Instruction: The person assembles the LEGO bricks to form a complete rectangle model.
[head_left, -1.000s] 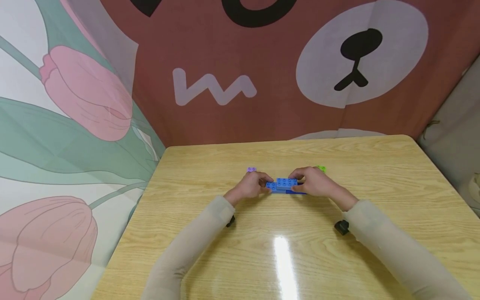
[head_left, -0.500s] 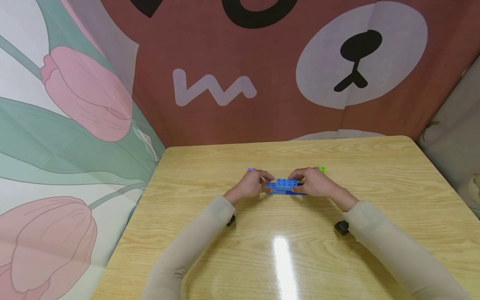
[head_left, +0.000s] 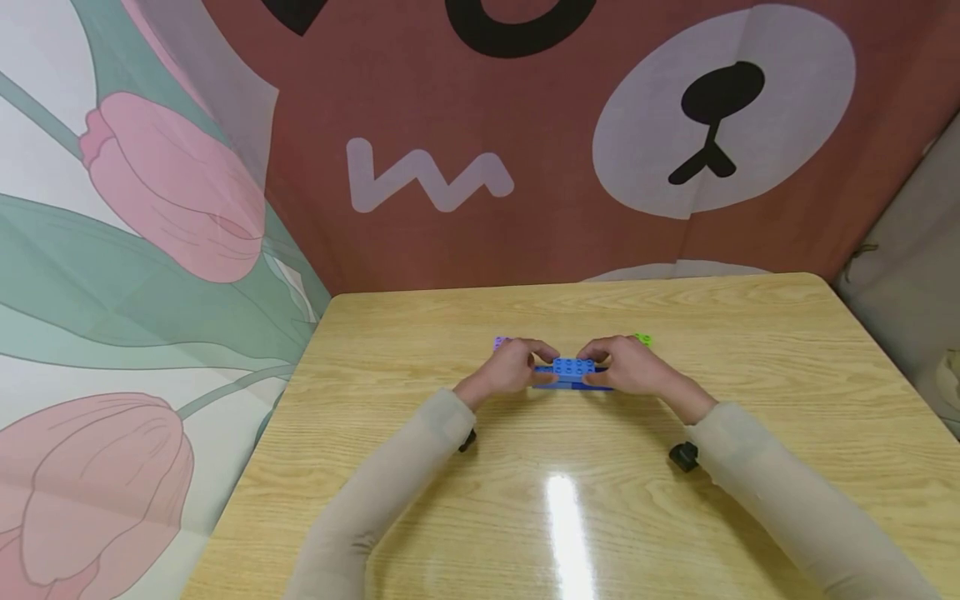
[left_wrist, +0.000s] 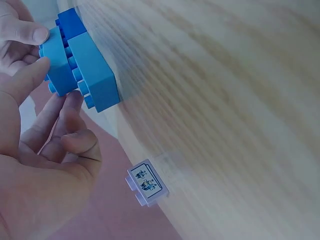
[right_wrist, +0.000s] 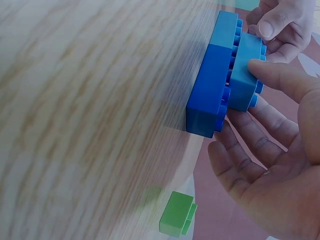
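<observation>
A light blue toy brick (head_left: 573, 367) lies across the seam between two bricks standing end to end on the table. Of that lower pair, one is light blue (left_wrist: 93, 72), on the left, and one dark blue (right_wrist: 210, 90), on the right. Studs of the lower bricks show in the narrow gap beneath the upper one. My left hand (head_left: 512, 367) pinches the upper brick's left end, thumb in front and fingers behind. At its right end, my right hand (head_left: 633, 365) pinches it the same way, with the other fingers spread behind.
Behind my left hand stands a small purple brick (head_left: 501, 342) with a printed picture on its side. A lime green brick (head_left: 642, 339) is behind my right hand. The wooden table (head_left: 420, 317) ends at a printed curtain (head_left: 525, 242).
My left hand has shifted right, from the lower light blue brick's left end to the upper brick. The right hand keeps its hold in place.
</observation>
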